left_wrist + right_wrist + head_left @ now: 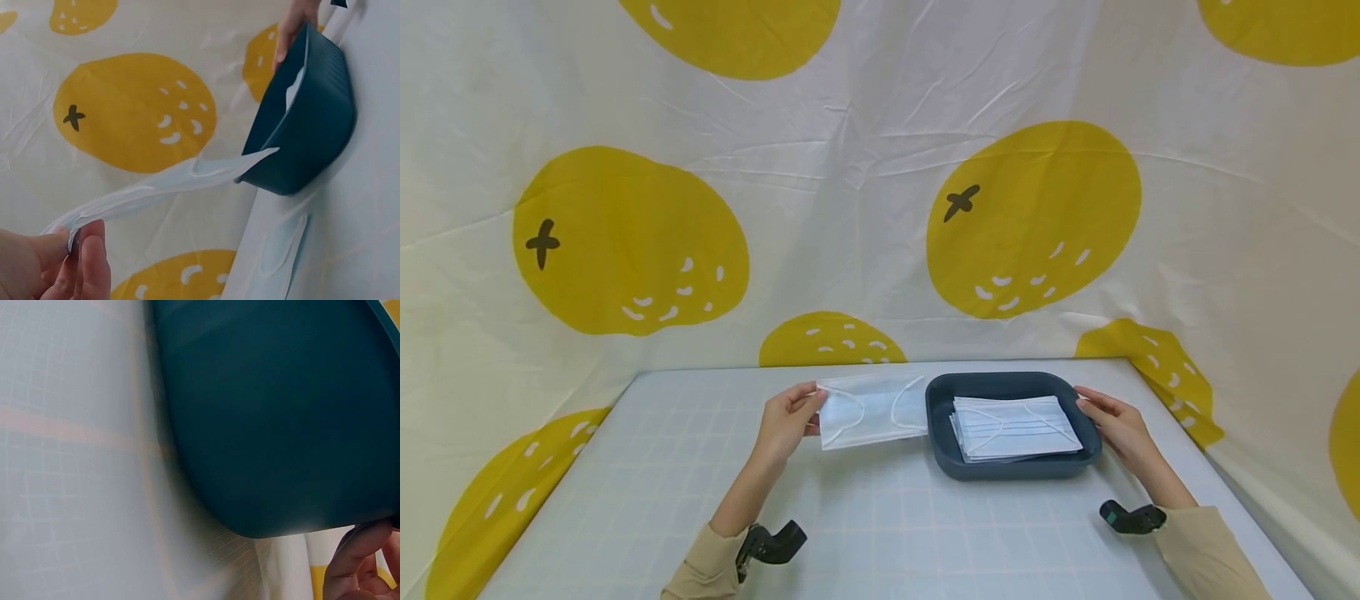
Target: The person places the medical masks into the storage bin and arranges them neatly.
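My left hand (790,421) pinches the left short edge of a pale blue disposable face mask (872,410) between thumb and fingers. The mask is held above the table, and its white ear loops show. Its far end reaches the left side of a dark teal plastic bin (942,454); contact is unclear. A stack of face masks (1018,429) lies inside the bin. On the bin's right side, my right hand (1120,425) grips the rim. The right wrist view shows curled fingers (359,556) at the rim, beside the bin's wall (275,425).
The bin stands on a white table (647,483) with a faint grid. A pale mask-like shape (275,262) appears on the tabletop in the left wrist view; I cannot tell whether it is a reflection. A curtain with yellow fruit prints (850,208) hangs behind.
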The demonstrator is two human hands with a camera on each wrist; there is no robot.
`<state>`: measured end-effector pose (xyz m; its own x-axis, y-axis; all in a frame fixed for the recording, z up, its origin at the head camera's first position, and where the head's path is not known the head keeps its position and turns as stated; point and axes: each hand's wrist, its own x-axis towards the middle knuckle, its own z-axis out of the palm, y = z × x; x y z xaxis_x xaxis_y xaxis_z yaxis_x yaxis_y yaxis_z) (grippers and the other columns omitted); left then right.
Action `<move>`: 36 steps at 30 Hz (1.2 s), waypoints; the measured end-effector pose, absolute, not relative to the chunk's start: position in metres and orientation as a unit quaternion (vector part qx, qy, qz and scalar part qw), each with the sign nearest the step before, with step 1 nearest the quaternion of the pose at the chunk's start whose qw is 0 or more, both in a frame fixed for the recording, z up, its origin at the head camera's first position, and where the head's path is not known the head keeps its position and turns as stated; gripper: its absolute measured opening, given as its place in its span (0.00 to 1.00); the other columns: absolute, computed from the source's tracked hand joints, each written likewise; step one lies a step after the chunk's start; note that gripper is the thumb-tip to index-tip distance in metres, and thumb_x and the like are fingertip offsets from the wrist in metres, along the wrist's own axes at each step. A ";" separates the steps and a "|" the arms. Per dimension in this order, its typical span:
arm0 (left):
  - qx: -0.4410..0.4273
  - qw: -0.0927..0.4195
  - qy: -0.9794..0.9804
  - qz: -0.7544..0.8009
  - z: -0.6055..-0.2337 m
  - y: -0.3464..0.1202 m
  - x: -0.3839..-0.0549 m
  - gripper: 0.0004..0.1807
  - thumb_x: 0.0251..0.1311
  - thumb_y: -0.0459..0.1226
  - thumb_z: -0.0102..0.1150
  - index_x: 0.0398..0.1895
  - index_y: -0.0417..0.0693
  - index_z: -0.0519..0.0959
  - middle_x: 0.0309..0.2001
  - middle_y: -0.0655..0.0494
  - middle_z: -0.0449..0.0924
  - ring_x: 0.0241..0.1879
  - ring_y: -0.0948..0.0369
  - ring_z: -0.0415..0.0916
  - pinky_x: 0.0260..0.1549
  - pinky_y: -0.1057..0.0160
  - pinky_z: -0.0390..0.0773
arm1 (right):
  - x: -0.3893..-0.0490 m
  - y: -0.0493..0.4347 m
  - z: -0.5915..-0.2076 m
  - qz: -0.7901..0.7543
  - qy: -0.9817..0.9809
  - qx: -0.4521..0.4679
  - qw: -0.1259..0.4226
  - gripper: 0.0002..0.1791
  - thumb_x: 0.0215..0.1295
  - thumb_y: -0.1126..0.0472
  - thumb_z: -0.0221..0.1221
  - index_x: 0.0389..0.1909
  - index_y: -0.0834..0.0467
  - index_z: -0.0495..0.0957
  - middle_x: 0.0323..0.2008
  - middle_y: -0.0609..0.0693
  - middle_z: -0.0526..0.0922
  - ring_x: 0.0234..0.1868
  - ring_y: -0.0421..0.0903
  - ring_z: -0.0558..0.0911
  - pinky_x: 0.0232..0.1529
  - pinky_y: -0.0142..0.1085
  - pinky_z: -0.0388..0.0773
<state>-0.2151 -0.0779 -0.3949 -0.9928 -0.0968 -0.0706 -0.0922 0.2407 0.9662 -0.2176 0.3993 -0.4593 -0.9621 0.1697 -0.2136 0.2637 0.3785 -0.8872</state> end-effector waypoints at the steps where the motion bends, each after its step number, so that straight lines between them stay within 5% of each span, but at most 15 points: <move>1: 0.060 0.003 -0.787 -0.614 -0.394 -0.077 -0.215 0.20 0.65 0.41 0.57 0.56 0.41 0.76 0.43 0.43 0.84 0.25 0.61 0.77 0.29 0.70 0.82 | -0.218 0.399 -0.459 -0.543 0.828 0.131 0.044 0.37 0.70 0.40 0.48 0.72 0.58 0.57 0.72 0.63 0.59 0.63 0.49 0.67 0.45 0.17 0.75; 20: 0.025 0.008 -0.782 -0.622 -0.373 -0.065 -0.222 0.18 0.65 0.41 0.58 0.54 0.42 0.78 0.40 0.46 0.85 0.25 0.61 0.78 0.27 0.71 0.81 | -0.218 0.399 -0.460 -0.546 0.826 0.137 0.041 0.37 0.70 0.41 0.48 0.72 0.58 0.57 0.72 0.63 0.58 0.67 0.54 0.64 0.47 0.18 0.75; 30: -0.013 0.002 -0.768 -0.640 -0.373 -0.038 -0.227 0.16 0.64 0.39 0.59 0.52 0.40 0.79 0.34 0.49 0.85 0.22 0.62 0.77 0.25 0.71 0.81 | -0.217 0.399 -0.458 -0.536 0.832 0.141 0.036 0.37 0.70 0.41 0.49 0.72 0.57 0.58 0.71 0.64 0.60 0.56 0.40 0.70 0.39 0.13 0.72; 36: -0.033 -0.010 -0.760 -0.649 -0.375 -0.021 -0.235 0.16 0.64 0.38 0.59 0.51 0.37 0.79 0.36 0.46 0.85 0.21 0.64 0.77 0.24 0.69 0.82 | -0.218 0.399 -0.460 -0.539 0.831 0.137 0.036 0.38 0.69 0.40 0.49 0.72 0.57 0.58 0.71 0.63 0.60 0.66 0.52 0.66 0.42 0.15 0.74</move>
<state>-0.2351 -0.0208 -0.3746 -0.9977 0.0628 0.0272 0.0366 0.1548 0.9873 -0.2184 0.3993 -0.4603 -0.9600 0.1882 -0.2074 0.2661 0.3821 -0.8850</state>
